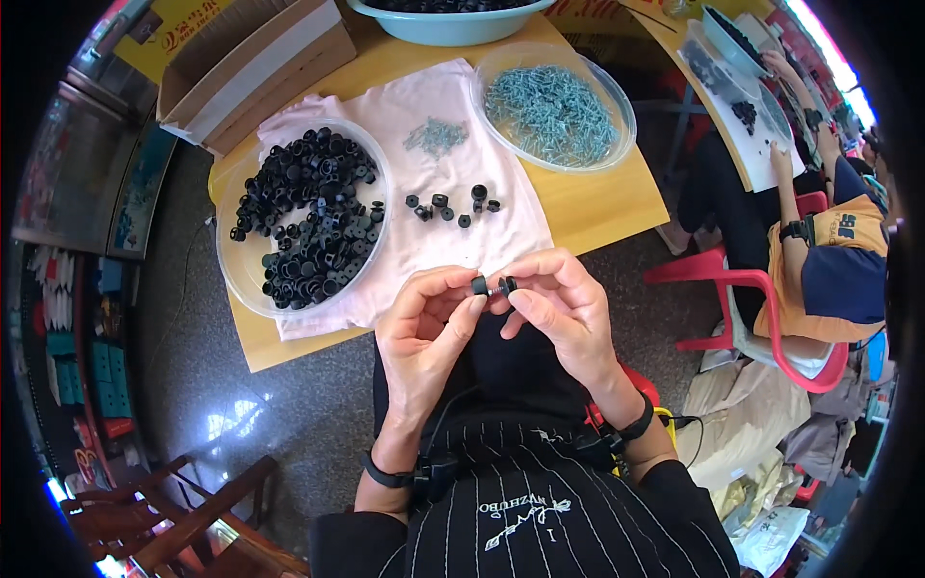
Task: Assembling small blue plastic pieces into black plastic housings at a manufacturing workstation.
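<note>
Striped shirt [549, 491], hands [422, 337] [568, 313], black-capped screw [497, 289] pinched between

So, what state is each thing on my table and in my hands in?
Left hand, pinching a black piece
Right hand, pinching another black piece
Screw, partly exposed between those pieces
Pink cloth, spread, wrinkled
Loose screws, piled on cloth
Left tub, open, holding black parts
Right tub, open, holding screws
Cardboard box, open
Blue basin, uncovered
</note>
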A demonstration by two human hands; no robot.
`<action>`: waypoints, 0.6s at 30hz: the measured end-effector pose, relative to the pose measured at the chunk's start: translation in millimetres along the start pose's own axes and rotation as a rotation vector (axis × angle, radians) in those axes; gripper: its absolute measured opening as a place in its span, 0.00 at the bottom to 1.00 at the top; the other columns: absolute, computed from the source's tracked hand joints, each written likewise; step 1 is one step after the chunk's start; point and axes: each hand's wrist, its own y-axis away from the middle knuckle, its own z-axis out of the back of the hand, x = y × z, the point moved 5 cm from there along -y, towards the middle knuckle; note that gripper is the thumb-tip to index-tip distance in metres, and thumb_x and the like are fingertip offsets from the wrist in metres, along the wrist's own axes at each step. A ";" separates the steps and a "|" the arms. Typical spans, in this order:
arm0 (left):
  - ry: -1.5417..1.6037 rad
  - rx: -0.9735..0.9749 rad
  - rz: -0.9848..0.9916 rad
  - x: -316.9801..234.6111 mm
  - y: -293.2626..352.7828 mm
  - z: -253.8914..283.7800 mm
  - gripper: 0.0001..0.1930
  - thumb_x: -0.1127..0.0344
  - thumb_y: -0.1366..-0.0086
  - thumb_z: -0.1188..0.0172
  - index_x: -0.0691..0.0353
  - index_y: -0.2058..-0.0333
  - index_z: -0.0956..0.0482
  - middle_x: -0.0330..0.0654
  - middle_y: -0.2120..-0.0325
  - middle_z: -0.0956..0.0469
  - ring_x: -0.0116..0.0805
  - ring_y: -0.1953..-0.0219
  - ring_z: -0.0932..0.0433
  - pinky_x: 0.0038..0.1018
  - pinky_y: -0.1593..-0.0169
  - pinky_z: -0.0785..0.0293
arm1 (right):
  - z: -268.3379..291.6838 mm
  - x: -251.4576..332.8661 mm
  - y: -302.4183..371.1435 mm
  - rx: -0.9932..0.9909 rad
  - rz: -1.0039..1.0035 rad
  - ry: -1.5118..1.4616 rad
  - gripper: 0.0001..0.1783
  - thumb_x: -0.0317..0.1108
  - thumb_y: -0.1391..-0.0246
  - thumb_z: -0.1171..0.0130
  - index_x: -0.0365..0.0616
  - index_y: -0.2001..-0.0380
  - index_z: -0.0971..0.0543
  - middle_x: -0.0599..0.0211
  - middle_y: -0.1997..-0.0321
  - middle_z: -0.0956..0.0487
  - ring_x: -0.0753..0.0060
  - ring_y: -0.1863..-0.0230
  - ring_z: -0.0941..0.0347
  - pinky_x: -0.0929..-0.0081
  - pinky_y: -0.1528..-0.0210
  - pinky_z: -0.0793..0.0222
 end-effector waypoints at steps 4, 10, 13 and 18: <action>0.051 0.007 -0.069 1.5 -3.7 -5.0 0.13 0.83 0.40 0.41 0.70 0.56 0.25 0.45 0.57 0.24 0.30 0.57 0.21 0.23 0.51 0.25 | 9.7 -6.0 -0.9 -0.004 -0.061 -0.112 0.13 0.28 0.38 0.44 0.37 0.52 0.28 0.61 0.55 0.21 0.75 0.58 0.23 0.80 0.65 0.23; 0.089 0.023 -0.099 -1.3 -0.9 -1.0 0.14 0.83 0.40 0.40 0.70 0.55 0.25 0.45 0.58 0.24 0.31 0.59 0.20 0.24 0.52 0.24 | 20.1 -13.6 -2.8 -0.073 -0.162 -0.318 0.14 0.31 0.38 0.44 0.37 0.52 0.26 0.61 0.56 0.21 0.74 0.58 0.22 0.78 0.65 0.22; 0.107 0.018 -0.057 -1.6 -1.5 -3.3 0.13 0.81 0.39 0.40 0.69 0.55 0.26 0.46 0.59 0.22 0.32 0.60 0.20 0.26 0.53 0.23 | 18.6 -9.5 -3.6 -0.095 -0.154 -0.261 0.14 0.31 0.39 0.43 0.37 0.52 0.26 0.61 0.56 0.20 0.76 0.56 0.22 0.78 0.64 0.22; 0.300 0.017 0.029 8.1 -4.8 -5.7 0.13 0.79 0.37 0.41 0.70 0.53 0.26 0.45 0.63 0.20 0.33 0.60 0.19 0.26 0.53 0.22 | 4.6 18.0 -3.6 -0.088 0.048 0.105 0.12 0.26 0.41 0.42 0.36 0.54 0.25 0.61 0.57 0.19 0.79 0.60 0.21 0.81 0.63 0.22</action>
